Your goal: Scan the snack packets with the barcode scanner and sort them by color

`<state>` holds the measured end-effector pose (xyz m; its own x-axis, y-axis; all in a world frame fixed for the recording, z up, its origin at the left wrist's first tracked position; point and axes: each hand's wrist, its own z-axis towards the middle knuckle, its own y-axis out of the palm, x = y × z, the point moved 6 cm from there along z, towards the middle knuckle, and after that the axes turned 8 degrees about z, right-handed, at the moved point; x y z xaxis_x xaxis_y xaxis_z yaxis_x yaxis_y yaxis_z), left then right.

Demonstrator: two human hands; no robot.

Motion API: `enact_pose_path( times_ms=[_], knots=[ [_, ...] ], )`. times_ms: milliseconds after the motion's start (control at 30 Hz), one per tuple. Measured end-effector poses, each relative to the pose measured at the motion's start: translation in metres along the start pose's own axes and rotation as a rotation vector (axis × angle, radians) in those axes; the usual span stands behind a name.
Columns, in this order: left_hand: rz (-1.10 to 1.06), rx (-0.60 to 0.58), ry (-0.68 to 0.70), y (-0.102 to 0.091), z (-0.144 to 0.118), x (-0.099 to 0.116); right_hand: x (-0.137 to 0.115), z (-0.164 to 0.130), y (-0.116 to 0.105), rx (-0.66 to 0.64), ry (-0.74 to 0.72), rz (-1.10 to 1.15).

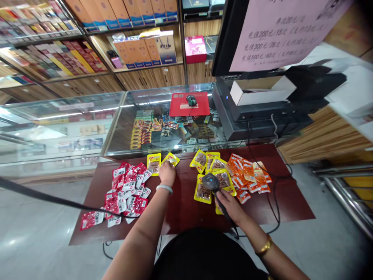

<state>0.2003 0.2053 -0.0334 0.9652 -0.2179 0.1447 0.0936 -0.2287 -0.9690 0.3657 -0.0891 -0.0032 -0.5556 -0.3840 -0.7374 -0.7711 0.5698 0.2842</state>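
Just left of the scanner [210, 182], which the right hand [230, 205] grips by its handle, the left hand [167, 172] lies flat, fingers spread, on a yellow packet [171, 159].

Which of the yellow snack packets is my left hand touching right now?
The left hand rests on the yellow packet at the table's far edge, right of its lone neighbour. The other yellow packets lie clustered under the barcode scanner in the right hand.

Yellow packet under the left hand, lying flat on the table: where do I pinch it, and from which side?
Pinch the yellow packet at its far right corner, coming from above. It lies flat on the table, and the left hand covers its near edge; only that corner shows free.
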Motion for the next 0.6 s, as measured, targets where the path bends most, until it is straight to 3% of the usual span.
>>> enact_pose_path(
  times_ms=[167, 300, 467, 600],
  knots=[
    [0.031, -0.086, 0.021, -0.001, 0.027, -0.010, -0.001, 0.002, 0.013, -0.013, -0.015, -0.079],
    [0.085, -0.235, 0.010, 0.004, 0.033, -0.007, -0.003, 0.004, 0.021, -0.037, -0.035, -0.130],
    [0.061, -0.393, 0.054, 0.022, 0.014, 0.001, 0.001, 0.005, 0.023, -0.040, -0.015, -0.099],
    [-0.024, -0.413, 0.059, 0.029, -0.003, 0.001, 0.001, 0.002, 0.020, -0.047, 0.014, -0.091]
  ],
)
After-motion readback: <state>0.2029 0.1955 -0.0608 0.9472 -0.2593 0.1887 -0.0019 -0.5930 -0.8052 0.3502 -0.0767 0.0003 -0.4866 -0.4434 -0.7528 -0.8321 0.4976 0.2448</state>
